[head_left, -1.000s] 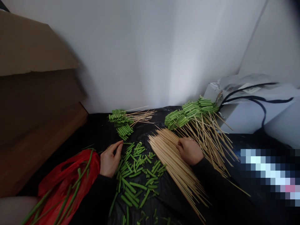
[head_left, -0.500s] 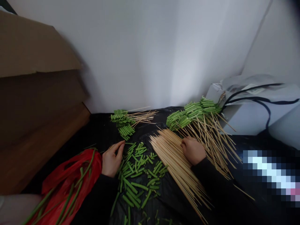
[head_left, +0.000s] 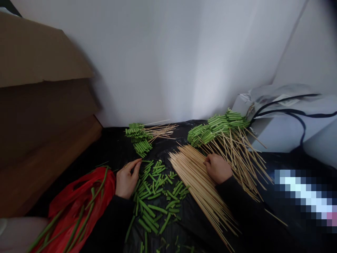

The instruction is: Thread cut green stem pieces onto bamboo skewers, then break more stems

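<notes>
My left hand (head_left: 127, 180) pinches the end of a short cut piece of green bean (head_left: 145, 161) between thumb and forefinger. Loose cut green beans (head_left: 152, 189) lie scattered just right of it. Over the upper right side of a fanned pile of bare bamboo skewers (head_left: 197, 175), my right hand (head_left: 218, 168) is closed, thumb and forefinger pinched on a skewer mostly hidden by the hand. Beyond the hands lie skewered green beans: a small stack (head_left: 139, 135) at the back left and a larger row (head_left: 218, 126) at the back right, their sticks toward the right and front.
A red plastic bag (head_left: 79, 193) with long whole beans lies by my left forearm. Black plastic sheeting (head_left: 110, 140) covers the work surface. A cardboard box (head_left: 44, 56) stands at left, a pale wall (head_left: 158, 63) behind, and a white bag with black straps (head_left: 284, 102) at right.
Both hands keep nearly the same pose and place. The whole view has shifted very slightly; nothing else has visibly moved.
</notes>
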`<move>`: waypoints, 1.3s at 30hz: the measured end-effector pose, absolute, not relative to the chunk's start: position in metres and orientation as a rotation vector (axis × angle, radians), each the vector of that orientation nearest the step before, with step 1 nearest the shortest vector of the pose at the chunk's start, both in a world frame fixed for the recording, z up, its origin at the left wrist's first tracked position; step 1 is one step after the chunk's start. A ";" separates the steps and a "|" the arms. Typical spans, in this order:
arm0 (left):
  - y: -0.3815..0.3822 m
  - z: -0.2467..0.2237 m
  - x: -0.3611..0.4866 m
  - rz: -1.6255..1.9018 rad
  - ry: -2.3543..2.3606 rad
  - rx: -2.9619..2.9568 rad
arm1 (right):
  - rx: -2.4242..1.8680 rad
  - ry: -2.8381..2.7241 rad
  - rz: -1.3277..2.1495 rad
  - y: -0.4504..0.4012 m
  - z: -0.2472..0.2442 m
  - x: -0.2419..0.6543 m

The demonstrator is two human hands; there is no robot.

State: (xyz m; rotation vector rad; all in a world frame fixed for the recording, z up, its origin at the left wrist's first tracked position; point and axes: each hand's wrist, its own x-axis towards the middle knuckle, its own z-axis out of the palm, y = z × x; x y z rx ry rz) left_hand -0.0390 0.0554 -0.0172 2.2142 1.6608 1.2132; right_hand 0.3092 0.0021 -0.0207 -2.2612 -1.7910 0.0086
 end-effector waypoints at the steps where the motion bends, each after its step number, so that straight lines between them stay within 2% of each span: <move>1: 0.055 -0.017 -0.039 1.210 1.660 2.216 | -2.259 -1.791 0.007 0.002 -0.021 0.309; 39: 0.056 -0.020 -0.040 1.200 1.622 2.251 | -2.208 -1.983 -0.318 0.005 -0.031 0.305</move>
